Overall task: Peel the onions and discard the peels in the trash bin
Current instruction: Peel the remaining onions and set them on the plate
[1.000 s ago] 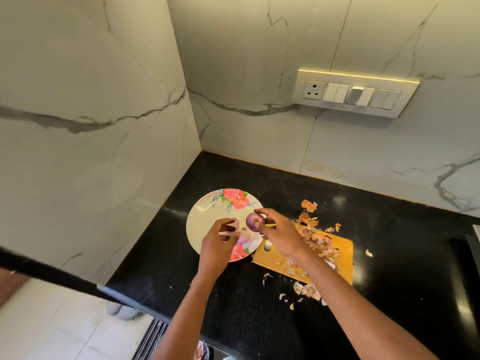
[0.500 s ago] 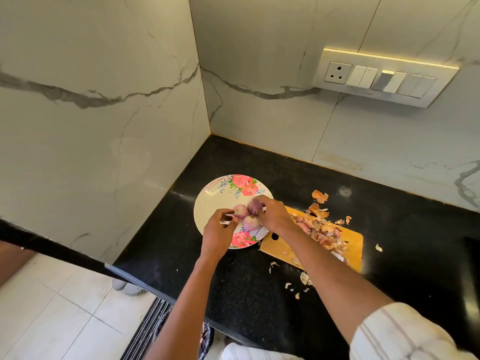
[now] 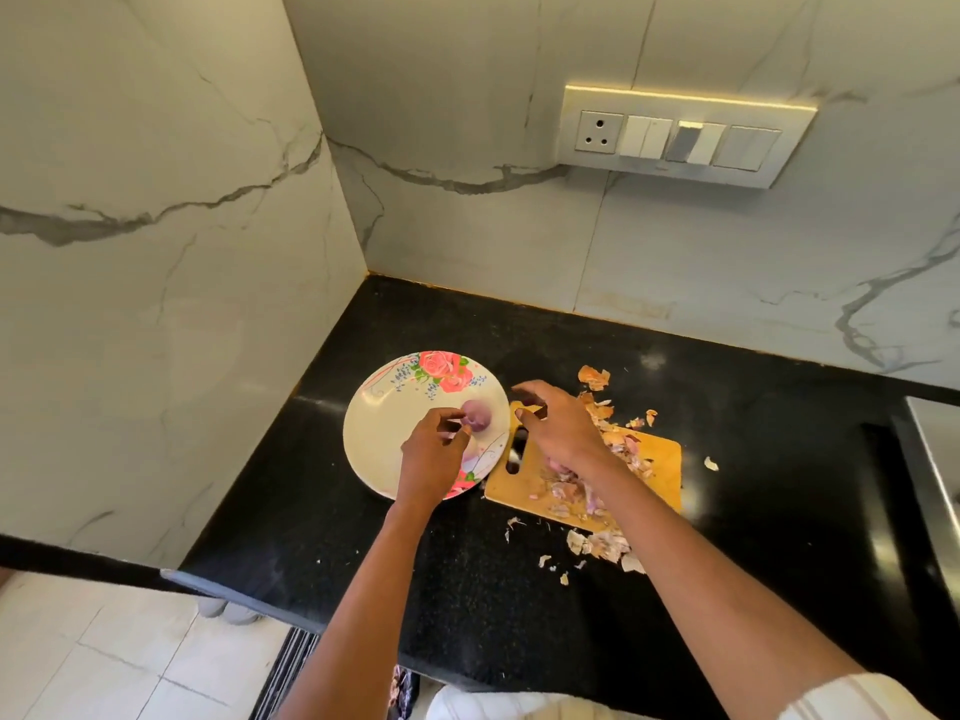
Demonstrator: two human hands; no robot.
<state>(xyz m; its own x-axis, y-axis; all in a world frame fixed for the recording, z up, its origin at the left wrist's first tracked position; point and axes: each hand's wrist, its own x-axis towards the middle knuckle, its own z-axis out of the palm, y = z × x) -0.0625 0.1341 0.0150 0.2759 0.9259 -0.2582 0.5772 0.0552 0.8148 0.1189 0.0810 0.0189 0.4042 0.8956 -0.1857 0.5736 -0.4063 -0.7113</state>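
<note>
Since half a second ago the right hand (image 3: 563,431) has let go of the purple onion and pulled off the plate (image 3: 387,423); it now sits over the left end of the cutting board (image 3: 660,459), fingers loosely curled, holding nothing. Peeled onion (image 3: 476,414) now lies on the plate, right of centre, just left of the right hand's fingertips.

Left hand (image 3: 434,457) is over the plate's near right part, fingers curled in towards the onion. Fingertips are at or touching its left side; a real grip on it can't be confirmed, blur there. Pale shapes under that hand look like more peeled onions, mostly hidden.

Onion peels (image 3: 602,407) are heaped just right of and behind the right hand, running along the board's far edge. Another patch lies under the right wrist on the board. More scraps (image 3: 602,543) are on the black countertop (image 3: 519,330) off the board's near edge, beside the right forearm. One stray flake (image 3: 710,463) sits right of the board.

Plate and board touch or nearly touch, between the two hands. Trash bin not visible.

Marble walls meet in the corner beyond the plate. Switch panel (image 3: 685,135) is on the back wall, well beyond the right hand.
</note>
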